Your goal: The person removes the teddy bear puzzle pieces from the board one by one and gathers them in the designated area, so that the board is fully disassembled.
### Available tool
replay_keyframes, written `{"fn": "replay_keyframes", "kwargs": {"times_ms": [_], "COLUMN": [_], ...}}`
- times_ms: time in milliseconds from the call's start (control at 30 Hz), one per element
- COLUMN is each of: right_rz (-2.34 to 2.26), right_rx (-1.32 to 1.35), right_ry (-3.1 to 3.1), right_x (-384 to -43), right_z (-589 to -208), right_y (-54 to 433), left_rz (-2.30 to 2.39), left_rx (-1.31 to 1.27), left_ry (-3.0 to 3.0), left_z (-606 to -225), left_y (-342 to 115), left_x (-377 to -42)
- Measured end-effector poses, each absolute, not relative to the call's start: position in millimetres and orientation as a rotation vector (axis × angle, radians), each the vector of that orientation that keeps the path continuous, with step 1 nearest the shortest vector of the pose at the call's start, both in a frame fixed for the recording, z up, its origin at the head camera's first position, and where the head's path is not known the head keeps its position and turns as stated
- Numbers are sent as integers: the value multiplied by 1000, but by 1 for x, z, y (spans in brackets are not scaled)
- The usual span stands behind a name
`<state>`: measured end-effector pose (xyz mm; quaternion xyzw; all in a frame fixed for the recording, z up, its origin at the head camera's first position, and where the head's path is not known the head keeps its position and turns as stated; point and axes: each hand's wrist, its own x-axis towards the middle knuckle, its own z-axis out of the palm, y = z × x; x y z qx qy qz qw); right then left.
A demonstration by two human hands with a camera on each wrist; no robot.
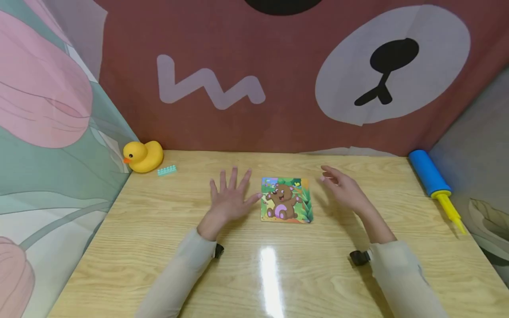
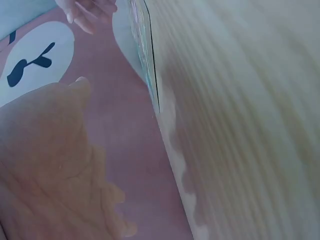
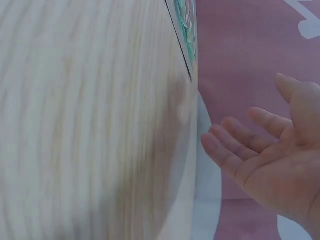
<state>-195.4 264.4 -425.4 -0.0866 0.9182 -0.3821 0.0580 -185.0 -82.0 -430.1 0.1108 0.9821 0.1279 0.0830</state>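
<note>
A square bear picture puzzle (image 1: 283, 200) lies flat on the wooden table (image 1: 318, 274), its image facing up. My left hand (image 1: 229, 201) hovers palm down just left of it, fingers spread, with the thumb tip overlapping the picture's left edge in the head view. To the right of the picture, my right hand (image 1: 343, 189) is held above the table with its fingers loosely bent and nothing in them. The right wrist view shows this hand (image 3: 275, 145) with its palm exposed; the picture's thin edge (image 3: 184, 37) appears at the top there.
A yellow rubber duck (image 1: 145, 157) sits at the back left corner, with a small mint toy brick (image 1: 167, 170) beside it. At the right edge lies a blue and yellow pump-like toy (image 1: 431, 174). A brown printed cloth (image 1: 286, 110) hangs behind the table.
</note>
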Motion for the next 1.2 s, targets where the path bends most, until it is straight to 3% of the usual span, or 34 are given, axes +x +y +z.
{"fn": "replay_keyframes", "kwargs": {"times_ms": [567,1200], "right_rz": [-1335,-1102], "right_rx": [-46,20], "right_ry": [2616,2671], "right_x": [-220,-224], "right_z": [-432,-437], "right_y": [224,222], "left_rz": [343,158], "left_rx": [433,485], "left_ry": [2861,2717], "left_z": [-428,-433], "left_y": [-35,19], "left_x": [-199,-202]}}
